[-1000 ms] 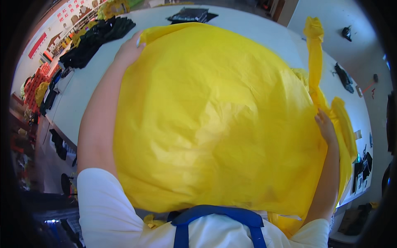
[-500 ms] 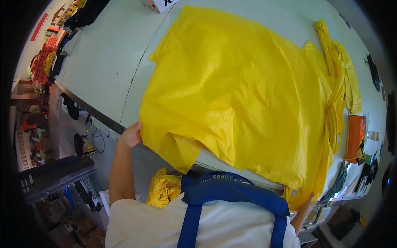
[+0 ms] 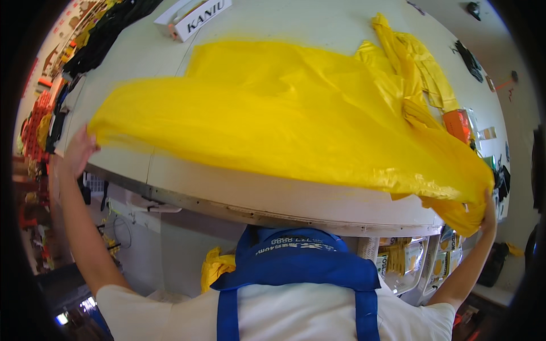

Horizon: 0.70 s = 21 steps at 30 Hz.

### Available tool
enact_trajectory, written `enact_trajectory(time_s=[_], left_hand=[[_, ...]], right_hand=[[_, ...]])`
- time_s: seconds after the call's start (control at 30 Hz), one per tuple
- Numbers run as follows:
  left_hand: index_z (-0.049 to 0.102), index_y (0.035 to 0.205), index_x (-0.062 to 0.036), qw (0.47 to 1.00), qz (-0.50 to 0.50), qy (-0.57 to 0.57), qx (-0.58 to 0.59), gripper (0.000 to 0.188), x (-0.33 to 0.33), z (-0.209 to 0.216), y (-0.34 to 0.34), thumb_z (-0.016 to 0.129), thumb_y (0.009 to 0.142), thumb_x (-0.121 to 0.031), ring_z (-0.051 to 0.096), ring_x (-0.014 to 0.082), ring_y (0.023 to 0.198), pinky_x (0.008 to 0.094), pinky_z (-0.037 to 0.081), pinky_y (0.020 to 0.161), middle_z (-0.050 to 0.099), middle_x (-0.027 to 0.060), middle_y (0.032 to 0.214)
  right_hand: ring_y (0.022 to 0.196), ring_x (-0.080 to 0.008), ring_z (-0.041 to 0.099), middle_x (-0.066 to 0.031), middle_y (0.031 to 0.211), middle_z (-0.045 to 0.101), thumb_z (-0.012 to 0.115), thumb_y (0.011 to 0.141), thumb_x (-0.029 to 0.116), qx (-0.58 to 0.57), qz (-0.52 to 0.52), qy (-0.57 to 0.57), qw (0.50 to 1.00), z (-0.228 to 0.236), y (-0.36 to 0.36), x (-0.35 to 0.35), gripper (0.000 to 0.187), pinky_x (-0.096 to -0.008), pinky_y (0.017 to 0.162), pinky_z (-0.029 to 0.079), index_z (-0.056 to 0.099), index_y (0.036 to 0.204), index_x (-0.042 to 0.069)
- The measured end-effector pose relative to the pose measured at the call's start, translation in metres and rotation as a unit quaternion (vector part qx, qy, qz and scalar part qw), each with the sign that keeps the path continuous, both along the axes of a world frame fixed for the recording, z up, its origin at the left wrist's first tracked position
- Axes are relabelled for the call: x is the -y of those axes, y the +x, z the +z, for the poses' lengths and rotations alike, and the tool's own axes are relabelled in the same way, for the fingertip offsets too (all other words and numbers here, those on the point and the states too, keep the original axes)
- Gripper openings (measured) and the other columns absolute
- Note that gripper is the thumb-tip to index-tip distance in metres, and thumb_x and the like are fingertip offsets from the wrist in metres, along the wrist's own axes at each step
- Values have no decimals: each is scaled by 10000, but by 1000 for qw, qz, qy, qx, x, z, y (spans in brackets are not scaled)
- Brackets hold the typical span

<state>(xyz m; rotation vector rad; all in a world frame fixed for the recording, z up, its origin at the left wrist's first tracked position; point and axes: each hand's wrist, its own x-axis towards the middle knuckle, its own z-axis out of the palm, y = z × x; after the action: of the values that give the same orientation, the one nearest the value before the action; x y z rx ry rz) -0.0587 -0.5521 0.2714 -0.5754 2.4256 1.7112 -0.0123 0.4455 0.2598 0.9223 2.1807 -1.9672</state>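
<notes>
A large sheet-like yellow garment (image 3: 273, 125), thin and shiny like rainwear, stretches between my two hands above the pale table. My left hand (image 3: 81, 149) grips its left corner, out past the table's front edge on the left. At the far right, my right hand (image 3: 488, 215) is closed on the opposite corner, where the fabric hangs down in folds. The lifted edge is blurred by motion. Beyond its right end lie bunched yellow sleeves or legs (image 3: 424, 65), touching the garment; whether they belong to it I cannot tell.
A white box (image 3: 196, 20) stands at the back of the table (image 3: 239, 196). Dark clothes (image 3: 108, 37) lie along the far left. An orange packet (image 3: 456, 125) sits on the right. Below the front edge are baskets of packaged goods (image 3: 406, 256) and a yellow bundle (image 3: 216, 267).
Both arms have spread outward and forward, the left hand to the left and the right hand up and right. The garment's near edge is raised and pulled wide, baring the table front.
</notes>
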Motion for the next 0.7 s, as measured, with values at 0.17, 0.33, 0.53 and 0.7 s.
enact_trajectory(time_s=[0.17,0.33,0.53,0.7], left_hand=[[535,1161,-75,967,34,-166,190,378,41,-131,63,577,793,-152,542,140,722,279,405,597,608,10,902],[331,1372,-10,889,39,-452,-66,613,-64,-272,29,620,852,-157,341,360,1299,421,279,1071,362,223,1402],[254,1454,-179,832,-259,-486,57,690,-320,-272,18,511,872,-448,75,432,1386,643,57,1060,88,149,1534],[230,1464,-181,803,-242,-530,124,724,-347,-291,18,513,862,-470,-17,420,1397,631,16,1067,5,134,1546]], right_hand=[[924,-214,616,-140,1016,641,538,907,306,202,73,294,931,-126,69,-25,417,-335,768,489,552,1176,-12],[1216,-367,438,-221,1294,473,706,702,174,225,137,624,735,-166,51,31,735,-420,1018,362,374,1341,28],[1246,-374,391,-203,1339,425,646,813,294,-79,80,656,746,-205,-118,124,657,-429,1034,330,355,1347,47],[1142,-366,511,-234,1195,554,626,817,405,184,220,519,806,-193,-224,73,620,-398,972,400,452,1283,35]])
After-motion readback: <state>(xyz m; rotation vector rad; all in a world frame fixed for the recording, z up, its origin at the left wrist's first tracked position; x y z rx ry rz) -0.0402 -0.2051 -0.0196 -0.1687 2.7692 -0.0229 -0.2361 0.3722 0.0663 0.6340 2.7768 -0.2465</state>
